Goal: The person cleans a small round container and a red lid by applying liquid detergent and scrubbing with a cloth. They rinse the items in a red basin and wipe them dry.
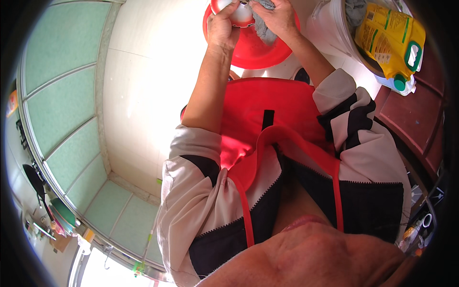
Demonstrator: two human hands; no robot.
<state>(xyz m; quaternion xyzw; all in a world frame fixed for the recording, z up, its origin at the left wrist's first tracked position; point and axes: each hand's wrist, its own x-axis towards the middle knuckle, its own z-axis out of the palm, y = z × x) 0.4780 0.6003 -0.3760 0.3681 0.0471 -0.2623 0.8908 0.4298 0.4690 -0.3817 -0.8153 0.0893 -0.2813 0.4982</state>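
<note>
Both of my hands are at the top of the head view, over a round red basin (261,53). My left hand (223,27) grips the rim of a white enamel bowl or lid (242,16) with a red, chipped edge. A wet-looking grey cloth (264,27) hangs from my right hand (274,16), which is at the other side of the enamel piece. The top of the enamel piece is cut off by the picture's edge. A red apron (269,97) covers my lap.
At the upper right, a white bucket (328,27) holds a grey cloth and a yellow plastic jug with a green cap (385,39). Dark red cabinet panels (408,114) stand beyond it. Pale green cabinet doors (68,46) line the left, with a black pan (34,179) above them.
</note>
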